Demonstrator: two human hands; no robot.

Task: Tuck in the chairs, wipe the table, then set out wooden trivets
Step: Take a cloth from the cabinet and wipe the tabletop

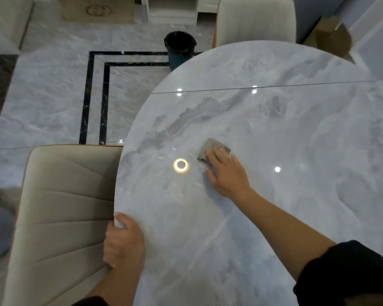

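Observation:
A glossy grey marble table (296, 133) fills the right and middle of the head view. My right hand (227, 173) lies flat on a small grey-brown cloth (210, 147), pressing it onto the tabletop near the left side. My left hand (123, 239) grips the table's near-left edge, thumb on top and fingers curled under. A beige padded chair (60, 217) stands against the table's left side, its seat partly under the top. A second beige chair (254, 21) stands at the far end. No trivets are in view.
A dark bin (179, 49) with a black liner stands on the marble floor by the table's far-left edge. A cardboard box (332, 34) sits at the far right. White shelving (173, 7) and a beige mat (97, 9) lie beyond.

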